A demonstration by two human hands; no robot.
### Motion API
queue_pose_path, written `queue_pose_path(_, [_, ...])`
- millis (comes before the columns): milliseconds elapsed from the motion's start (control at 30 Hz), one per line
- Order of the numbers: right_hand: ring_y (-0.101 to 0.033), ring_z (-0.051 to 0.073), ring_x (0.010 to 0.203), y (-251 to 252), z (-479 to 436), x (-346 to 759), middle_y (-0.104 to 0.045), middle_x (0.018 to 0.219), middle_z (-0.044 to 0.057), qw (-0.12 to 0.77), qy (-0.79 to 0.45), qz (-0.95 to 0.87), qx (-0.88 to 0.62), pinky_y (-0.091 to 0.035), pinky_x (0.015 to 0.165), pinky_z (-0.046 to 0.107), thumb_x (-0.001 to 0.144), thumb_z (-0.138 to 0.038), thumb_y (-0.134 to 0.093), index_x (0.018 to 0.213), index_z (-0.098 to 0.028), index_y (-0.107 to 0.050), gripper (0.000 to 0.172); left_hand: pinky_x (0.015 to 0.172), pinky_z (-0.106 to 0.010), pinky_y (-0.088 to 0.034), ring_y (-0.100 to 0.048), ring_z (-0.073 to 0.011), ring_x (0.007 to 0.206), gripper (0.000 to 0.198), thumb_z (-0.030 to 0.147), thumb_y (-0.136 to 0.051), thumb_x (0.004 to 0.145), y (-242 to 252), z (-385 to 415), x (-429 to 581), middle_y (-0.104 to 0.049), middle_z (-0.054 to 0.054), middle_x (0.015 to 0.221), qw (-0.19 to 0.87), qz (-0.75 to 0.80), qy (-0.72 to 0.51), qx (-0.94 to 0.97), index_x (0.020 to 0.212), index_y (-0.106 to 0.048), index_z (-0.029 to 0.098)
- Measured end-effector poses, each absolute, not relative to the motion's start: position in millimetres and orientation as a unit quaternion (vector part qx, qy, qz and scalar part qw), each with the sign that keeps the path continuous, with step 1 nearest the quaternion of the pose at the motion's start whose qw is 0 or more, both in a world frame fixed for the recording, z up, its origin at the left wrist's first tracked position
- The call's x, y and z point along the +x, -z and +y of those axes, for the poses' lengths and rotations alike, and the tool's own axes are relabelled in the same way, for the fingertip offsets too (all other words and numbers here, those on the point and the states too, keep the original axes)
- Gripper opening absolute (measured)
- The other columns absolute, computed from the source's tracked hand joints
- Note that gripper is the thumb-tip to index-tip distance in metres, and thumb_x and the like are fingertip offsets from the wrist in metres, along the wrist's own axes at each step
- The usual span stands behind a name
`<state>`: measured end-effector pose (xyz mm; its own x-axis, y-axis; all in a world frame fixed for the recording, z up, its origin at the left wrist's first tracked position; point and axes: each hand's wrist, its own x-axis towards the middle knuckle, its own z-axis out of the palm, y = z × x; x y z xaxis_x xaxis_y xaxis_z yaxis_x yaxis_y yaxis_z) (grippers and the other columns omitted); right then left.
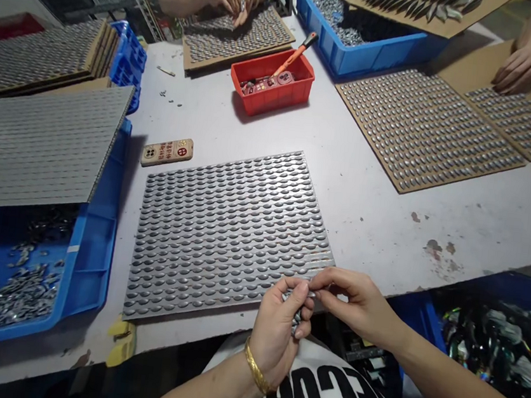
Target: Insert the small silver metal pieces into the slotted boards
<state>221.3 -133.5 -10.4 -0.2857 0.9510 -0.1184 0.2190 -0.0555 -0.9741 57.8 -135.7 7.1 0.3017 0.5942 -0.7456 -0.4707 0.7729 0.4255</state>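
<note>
My left hand (279, 328) is closed around several small grey metal pieces (297, 317), some of which show between the fingers. A gold bracelet (256, 367) circles its wrist. Thumb and forefinger of my right hand (354, 302) pinch at the left fingertips, apparently on one small grey piece. Both hands hover at the near right corner of a grey board (223, 232). Rows of small, shiny, leaf-shaped metal pieces cover this board. Near its right edge, a few short rows look flat, without raised pieces.
A blue bin (89, 268) of loose pieces stands left, partly covered by another board (46, 142). Beyond lie a patterned bar (168, 151) and a red tray (277, 95). Co-workers' hands (233, 0) handle brown boards (427, 128). A dark-filled blue crate (493, 340) sits lower right.
</note>
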Motion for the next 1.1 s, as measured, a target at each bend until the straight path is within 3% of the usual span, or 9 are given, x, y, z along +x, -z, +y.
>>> queue_pose_path(300, [-0.063,0.015,0.074,18.7,-136.0,224.5,-0.067,0.084,0.003,0.337,-0.615,-0.526,-0.482,-0.054,0.066,0.026,0.088,-0.030,-0.058,0.089,-0.019,-0.066,0.013,0.040,-0.013,-0.022,-0.044,-0.0045,0.056,0.034,0.039,-0.072,0.075,-6.6,-137.5,56.1,-0.053,-0.001,0.072,0.800,0.492,-0.335,0.069,0.095,-0.061,0.013])
queue_pose_path(467, [-0.063,0.019,0.088,31.1,-122.2,234.6,-0.067,0.094,0.006,0.374,-0.395,-0.656,-0.524,-0.053,0.077,0.033,0.088,-0.021,-0.054,0.095,-0.022,-0.065,0.013,0.040,-0.013,-0.020,-0.042,-0.0034,0.056,0.027,0.034,-0.069,0.079,-6.6,-139.5,54.7,-0.050,0.001,0.072,0.799,0.496,-0.334,0.059,0.093,-0.056,0.015])
queue_pose_path(633, [-0.060,0.021,0.091,53.1,-107.0,239.2,-0.065,0.100,0.010,0.316,-0.223,-0.784,-0.485,-0.052,0.077,0.035,0.088,-0.011,-0.045,0.104,-0.022,-0.065,0.029,0.039,-0.013,-0.019,-0.039,-0.0030,0.056,0.024,0.033,-0.066,0.082,-7.4,-140.3,55.0,-0.048,0.001,0.071,0.803,0.492,-0.329,0.073,0.087,-0.052,0.015])
queue_pose_path(900, [-0.056,0.022,0.090,50.6,-103.4,237.6,-0.063,0.102,0.011,0.216,-0.126,-0.853,-0.458,-0.052,0.077,0.035,0.089,-0.008,-0.042,0.106,-0.019,-0.063,0.030,0.039,-0.013,-0.019,-0.039,-0.0031,0.056,0.023,0.032,-0.067,0.081,-5.3,-140.6,54.1,-0.048,0.001,0.071,0.801,0.497,-0.327,0.063,0.087,-0.054,0.014])
queue_pose_path(1100, [-0.057,0.022,0.093,46.0,-101.5,239.2,-0.062,0.103,0.012,0.246,-0.141,-0.846,-0.451,-0.053,0.076,0.036,0.089,-0.006,-0.040,0.107,-0.018,-0.061,0.030,0.039,-0.014,-0.025,-0.047,-0.0063,0.062,0.024,0.023,-0.066,0.079,-8.3,-137.7,54.6,-0.056,-0.004,0.078,0.796,0.501,-0.335,0.058,0.099,-0.060,0.011])
